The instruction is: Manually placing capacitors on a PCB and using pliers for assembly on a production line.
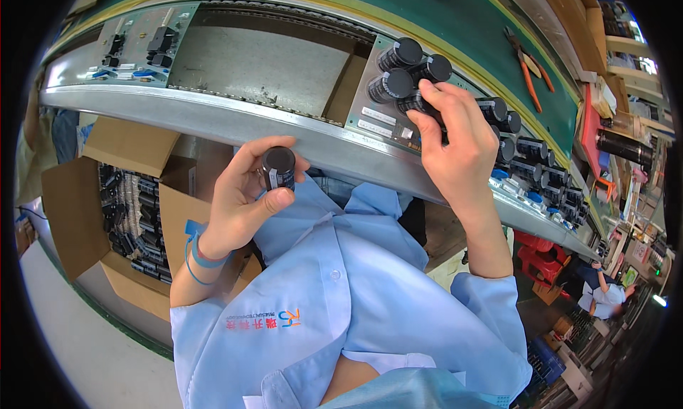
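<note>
A black cylindrical capacitor (278,168) stands upright in my left hand (249,188), held between thumb and fingers. My right hand (461,135) reaches over a circuit board (361,96) on the rail. Its thumb and forefinger close around another black capacitor (411,103), partly hidden by the fingers. Beside that one, other capacitors (390,86) stand on the same board. White rectangular parts (377,128) lie along the board's near edge. A blue wrist strap (206,258) circles my left wrist.
At the left, an open cardboard box (75,220) holds many black capacitors. A second board (135,43) with fewer parts sits on the metal rail (235,107). Boards with capacitors (530,168) line the rail to the right. Orange-handled pliers (528,71) lie on the green surface.
</note>
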`<action>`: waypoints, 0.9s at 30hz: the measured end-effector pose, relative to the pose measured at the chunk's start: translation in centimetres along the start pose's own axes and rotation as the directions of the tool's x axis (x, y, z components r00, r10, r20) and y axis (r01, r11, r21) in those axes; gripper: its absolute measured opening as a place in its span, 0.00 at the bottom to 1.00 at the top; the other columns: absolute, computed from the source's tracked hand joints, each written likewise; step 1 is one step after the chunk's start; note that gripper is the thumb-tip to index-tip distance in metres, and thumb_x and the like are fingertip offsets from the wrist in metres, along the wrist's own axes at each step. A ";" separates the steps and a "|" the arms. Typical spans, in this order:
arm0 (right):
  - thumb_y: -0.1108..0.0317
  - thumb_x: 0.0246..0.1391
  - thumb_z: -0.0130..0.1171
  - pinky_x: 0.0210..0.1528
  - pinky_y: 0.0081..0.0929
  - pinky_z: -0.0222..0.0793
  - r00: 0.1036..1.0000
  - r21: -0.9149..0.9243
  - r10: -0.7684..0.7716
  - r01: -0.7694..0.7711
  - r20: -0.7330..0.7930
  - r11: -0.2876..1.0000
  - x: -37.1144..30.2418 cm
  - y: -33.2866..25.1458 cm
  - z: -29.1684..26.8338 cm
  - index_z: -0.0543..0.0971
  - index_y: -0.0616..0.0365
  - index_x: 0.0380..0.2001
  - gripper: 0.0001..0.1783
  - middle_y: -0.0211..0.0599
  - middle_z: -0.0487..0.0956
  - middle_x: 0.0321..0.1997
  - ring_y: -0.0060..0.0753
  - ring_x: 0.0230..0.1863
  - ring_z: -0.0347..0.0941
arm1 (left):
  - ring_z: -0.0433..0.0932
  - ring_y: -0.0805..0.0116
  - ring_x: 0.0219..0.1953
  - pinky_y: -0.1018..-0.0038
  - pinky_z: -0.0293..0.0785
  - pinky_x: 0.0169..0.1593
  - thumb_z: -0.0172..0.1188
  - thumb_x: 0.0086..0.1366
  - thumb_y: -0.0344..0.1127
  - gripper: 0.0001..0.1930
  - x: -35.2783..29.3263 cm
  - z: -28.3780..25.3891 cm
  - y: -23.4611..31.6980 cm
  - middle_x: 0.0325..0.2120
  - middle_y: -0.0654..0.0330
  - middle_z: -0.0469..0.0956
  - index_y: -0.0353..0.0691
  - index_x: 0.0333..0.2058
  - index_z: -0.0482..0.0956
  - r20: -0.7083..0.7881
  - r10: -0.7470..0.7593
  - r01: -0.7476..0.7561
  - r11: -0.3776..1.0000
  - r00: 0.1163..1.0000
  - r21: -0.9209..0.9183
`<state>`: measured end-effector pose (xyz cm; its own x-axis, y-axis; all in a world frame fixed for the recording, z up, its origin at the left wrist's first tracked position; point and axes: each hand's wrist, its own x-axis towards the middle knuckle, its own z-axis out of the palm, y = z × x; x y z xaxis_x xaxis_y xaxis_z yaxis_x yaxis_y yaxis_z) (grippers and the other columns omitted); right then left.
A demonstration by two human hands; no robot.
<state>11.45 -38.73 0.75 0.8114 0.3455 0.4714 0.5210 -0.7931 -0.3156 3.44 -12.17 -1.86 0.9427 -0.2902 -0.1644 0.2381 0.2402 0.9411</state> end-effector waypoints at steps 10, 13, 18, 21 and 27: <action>0.76 0.37 0.68 0.28 0.28 0.73 0.996 0.043 -0.009 0.013 -0.092 0.999 0.1 0.3 0.6 0.78 0.55 0.38 0.20 0.36 0.77 0.36 0.38 0.29 0.77 | 0.74 0.70 0.43 0.77 0.71 0.46 0.68 0.57 0.36 0.32 0.1 -0.3 1.5 0.42 0.53 0.75 0.32 0.57 0.64 -0.083 0.000 -0.002 1.000 0.997 -0.021; 0.74 0.39 0.67 0.30 0.30 0.73 0.996 0.012 -0.045 0.046 -0.072 0.999 0.1 0.6 0.0 0.79 0.54 0.40 0.19 0.37 0.77 0.37 0.39 0.32 0.77 | 0.74 0.69 0.42 0.75 0.70 0.47 0.66 0.56 0.32 0.30 -0.5 -1.8 4.3 0.42 0.52 0.75 0.30 0.56 0.65 -0.214 0.175 -0.147 0.979 0.961 0.142; 0.66 0.44 0.66 0.33 0.29 0.73 0.994 -0.157 -0.033 0.050 0.109 0.986 1.8 -1.8 -3.9 0.80 0.52 0.44 0.20 0.37 0.78 0.40 0.37 0.33 0.77 | 0.74 0.70 0.41 0.76 0.68 0.48 0.55 0.64 0.31 0.24 -1.1 -8.2 10.1 0.44 0.53 0.74 0.30 0.57 0.63 -0.464 0.615 -0.520 0.788 0.637 0.330; 0.65 0.43 0.67 0.31 0.27 0.73 0.965 0.023 -0.259 0.258 0.049 0.966 1.9 -4.1 -3.8 0.80 0.53 0.43 0.20 0.36 0.78 0.42 0.35 0.33 0.77 | 0.74 0.73 0.40 0.77 0.70 0.46 0.55 0.66 0.30 0.20 0.1 -12.4 11.8 0.43 0.55 0.75 0.31 0.55 0.65 -0.518 0.774 -0.492 0.632 0.364 0.599; 0.67 0.50 0.58 0.24 0.22 0.71 0.841 -0.052 -0.345 0.401 0.417 0.914 2.0 -5.4 0.5 0.70 0.54 0.56 0.28 0.33 0.80 0.43 0.27 0.27 0.76 | 0.74 0.71 0.38 0.77 0.70 0.43 0.58 0.65 0.37 0.17 1.8 -24.6 7.7 0.37 0.58 0.75 0.33 0.48 0.70 -0.512 0.833 -0.033 0.529 0.210 0.848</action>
<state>10.38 -33.51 3.00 0.6127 0.7736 0.1616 0.7884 -0.6126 -0.0566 12.72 11.98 -2.16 0.5160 0.6132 0.5981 -0.1030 -0.6487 0.7540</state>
